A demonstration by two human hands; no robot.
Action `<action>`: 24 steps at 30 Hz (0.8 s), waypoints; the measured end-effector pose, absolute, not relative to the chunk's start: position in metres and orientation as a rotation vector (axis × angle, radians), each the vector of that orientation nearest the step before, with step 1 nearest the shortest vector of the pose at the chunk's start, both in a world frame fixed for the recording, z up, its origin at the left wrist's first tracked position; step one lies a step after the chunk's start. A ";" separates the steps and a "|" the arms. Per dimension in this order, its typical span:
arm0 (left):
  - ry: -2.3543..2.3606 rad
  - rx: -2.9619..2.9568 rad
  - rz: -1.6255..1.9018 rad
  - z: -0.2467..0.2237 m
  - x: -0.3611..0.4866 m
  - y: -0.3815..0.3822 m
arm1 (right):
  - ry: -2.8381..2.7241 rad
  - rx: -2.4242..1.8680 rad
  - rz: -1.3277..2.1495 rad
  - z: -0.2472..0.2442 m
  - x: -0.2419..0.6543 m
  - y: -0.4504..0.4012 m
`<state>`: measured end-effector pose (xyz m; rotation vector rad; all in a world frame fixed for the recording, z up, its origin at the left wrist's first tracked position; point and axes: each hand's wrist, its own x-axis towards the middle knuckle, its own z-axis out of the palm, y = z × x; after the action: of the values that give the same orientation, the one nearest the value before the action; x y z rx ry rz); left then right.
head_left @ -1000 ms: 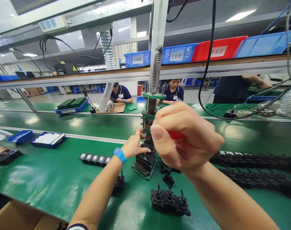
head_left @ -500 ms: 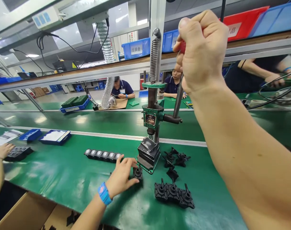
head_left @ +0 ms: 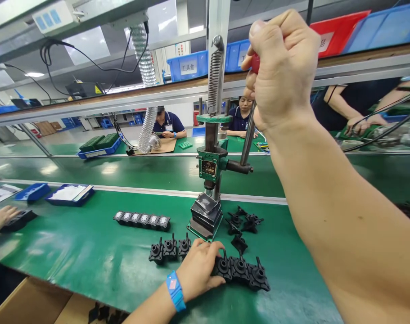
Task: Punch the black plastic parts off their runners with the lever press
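My right hand (head_left: 284, 67) is wrapped round the red knob (head_left: 255, 64) of the lever (head_left: 248, 141) on a green hand press (head_left: 209, 164). In front of the press, my left hand (head_left: 200, 267) has thumb and fingers around the left end of a row of three black plastic housings (head_left: 240, 267), each with an upright spout. Left of that hand stand three more black housings (head_left: 170, 246) of the same kind. A dark metal block (head_left: 206, 209) sits on the press base, under the ram.
Behind my left hand is a strip of several white-centred black housings (head_left: 142, 219). Loose black star-shaped pieces (head_left: 239, 243) lie right of the press. Blue trays (head_left: 71, 194) and another person's hand (head_left: 2, 217) are at the left. An open carton (head_left: 29, 299) stands below the bench edge.
My left hand has moved right, from a single housing by the press to the row of three, uncovering the housings it left behind. My right hand stays on the raised lever.
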<state>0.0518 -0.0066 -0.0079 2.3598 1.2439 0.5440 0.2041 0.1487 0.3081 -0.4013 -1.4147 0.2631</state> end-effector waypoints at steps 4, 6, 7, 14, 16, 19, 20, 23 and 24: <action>1.293 2.212 0.718 0.026 0.031 0.009 | -1.409 -0.321 0.238 0.308 0.205 0.158; 1.330 2.149 0.859 0.052 0.017 0.027 | -1.406 -0.310 0.244 0.307 0.205 0.160; 1.361 2.133 0.908 0.065 0.011 0.037 | -1.410 -0.314 0.246 0.307 0.206 0.159; 1.441 2.147 0.886 0.096 0.018 0.103 | -1.460 -0.329 0.216 0.310 0.210 0.173; 1.423 2.158 0.883 0.095 0.024 0.111 | -1.399 -0.391 0.319 0.312 0.214 0.189; 1.433 2.173 0.859 0.093 0.027 0.116 | -1.287 -0.461 0.471 0.317 0.218 0.210; 1.434 2.182 0.846 0.093 0.027 0.117 | -1.269 -0.469 0.496 0.318 0.218 0.211; 1.414 2.225 0.827 0.092 0.023 0.117 | -1.300 -0.435 0.488 0.315 0.212 0.187; 1.398 2.236 0.832 0.092 0.022 0.117 | -1.331 -0.398 0.443 0.310 0.207 0.169</action>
<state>0.0220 0.1166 0.0920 2.2357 1.3984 0.8317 0.2073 0.1689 0.3103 -0.3977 -1.3314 0.4434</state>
